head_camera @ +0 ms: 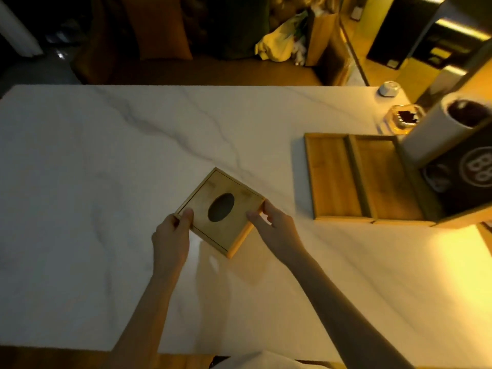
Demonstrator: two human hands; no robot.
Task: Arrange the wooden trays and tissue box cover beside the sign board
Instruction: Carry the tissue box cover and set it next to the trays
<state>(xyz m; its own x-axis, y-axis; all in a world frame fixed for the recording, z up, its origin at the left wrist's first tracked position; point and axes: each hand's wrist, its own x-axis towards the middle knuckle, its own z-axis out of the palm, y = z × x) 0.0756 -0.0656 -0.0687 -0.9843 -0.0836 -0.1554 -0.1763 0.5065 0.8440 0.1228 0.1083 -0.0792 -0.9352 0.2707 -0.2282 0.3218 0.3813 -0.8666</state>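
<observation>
A square wooden tissue box cover point(213, 191) with a dark oval hole on top sits turned diagonally near the middle of the white marble table point(106, 155). My left hand point(173, 235) grips its left corner and my right hand point(277, 230) grips its right corner. Two wooden trays lie side by side at the right: the left tray point(331, 177) and the right tray point(383, 179). Just to their right stands a dark sign board point(468, 177) with a round white logo, partly cut off by the frame.
A tall white cylinder point(436, 131) with a dark opening stands behind the sign board. Further back sit a glass dish point(404, 117) with dark contents and a small white cup point(389, 89). Beyond the table's far edge lie cushions and a yellow bag point(277, 43).
</observation>
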